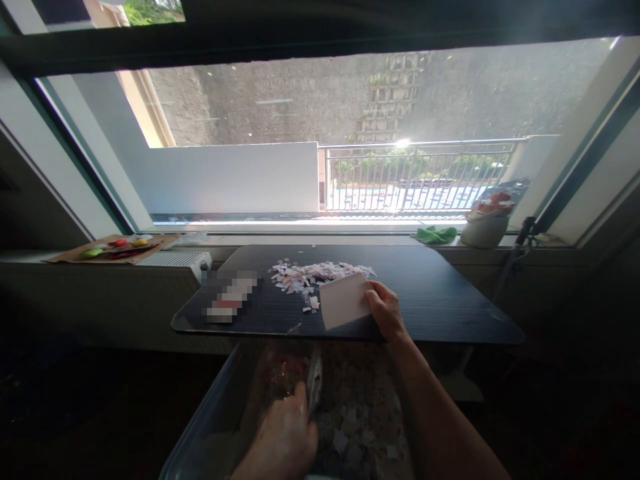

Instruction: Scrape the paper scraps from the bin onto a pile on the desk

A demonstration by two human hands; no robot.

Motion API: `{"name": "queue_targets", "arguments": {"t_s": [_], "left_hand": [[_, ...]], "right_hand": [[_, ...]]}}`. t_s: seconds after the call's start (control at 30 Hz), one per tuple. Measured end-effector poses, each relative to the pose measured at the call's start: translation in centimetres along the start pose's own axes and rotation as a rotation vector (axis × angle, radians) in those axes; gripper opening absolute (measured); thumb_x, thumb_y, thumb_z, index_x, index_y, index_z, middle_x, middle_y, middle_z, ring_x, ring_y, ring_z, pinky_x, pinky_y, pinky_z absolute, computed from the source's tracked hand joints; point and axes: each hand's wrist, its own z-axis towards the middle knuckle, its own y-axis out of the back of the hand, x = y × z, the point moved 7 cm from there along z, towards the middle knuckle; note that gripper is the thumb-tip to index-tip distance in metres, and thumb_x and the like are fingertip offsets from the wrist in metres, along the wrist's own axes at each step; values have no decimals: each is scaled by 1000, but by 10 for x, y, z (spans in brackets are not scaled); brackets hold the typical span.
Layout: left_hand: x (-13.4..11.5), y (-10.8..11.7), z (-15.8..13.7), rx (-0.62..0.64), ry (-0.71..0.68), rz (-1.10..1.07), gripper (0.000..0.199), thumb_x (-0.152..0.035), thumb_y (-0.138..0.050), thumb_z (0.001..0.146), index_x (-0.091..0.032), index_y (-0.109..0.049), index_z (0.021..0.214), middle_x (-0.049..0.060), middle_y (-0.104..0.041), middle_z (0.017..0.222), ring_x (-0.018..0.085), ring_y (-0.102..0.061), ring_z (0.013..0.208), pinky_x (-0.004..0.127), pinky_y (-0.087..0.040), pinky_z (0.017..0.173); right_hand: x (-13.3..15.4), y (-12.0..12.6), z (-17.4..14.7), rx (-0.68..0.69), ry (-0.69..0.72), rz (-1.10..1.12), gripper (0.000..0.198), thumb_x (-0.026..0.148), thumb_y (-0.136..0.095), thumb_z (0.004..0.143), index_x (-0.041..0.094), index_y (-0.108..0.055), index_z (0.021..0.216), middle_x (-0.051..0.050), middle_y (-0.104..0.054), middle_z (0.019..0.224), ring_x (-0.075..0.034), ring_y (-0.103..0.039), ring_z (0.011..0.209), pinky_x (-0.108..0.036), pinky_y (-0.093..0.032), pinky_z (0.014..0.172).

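My right hand (pixel 386 308) is closed on the right edge of a flat white plastic card (pixel 345 301) with a small hole near one corner. It holds the card tilted over the front part of the dark table (pixel 425 287). Just behind the card lies a spread pile of small torn paper scraps (pixel 313 272). Below the table edge, my left hand (pixel 285 433) is closed beside a narrow pale-edged piece (pixel 315 380) and shiny clear plastic. What its fingers grip is too dark to make out.
Under the table's front edge is a large clear plastic bin (pixel 200 407) with paper scraps (pixel 353 433) inside. A blurred-out item (pixel 233 297) lies on the table's left. On the windowsill are a green cloth (pixel 434 235), a pale bag (pixel 485 223) and a brown board (pixel 110 250).
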Motion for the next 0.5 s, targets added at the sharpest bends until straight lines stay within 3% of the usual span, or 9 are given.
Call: {"name": "queue_targets", "arguments": {"t_s": [0.5], "left_hand": [[0,-3,2,-7,-18,15,44,-21,-36,72,-8,-42,113,13,-62,93,25,-58,88,33,-42,73]], "right_hand": [[-3,-2,1,28,7,-30,27,26,-43,66,16,-62,84,0,-57,68,-13,-49,62,-22,-38,54]]}}
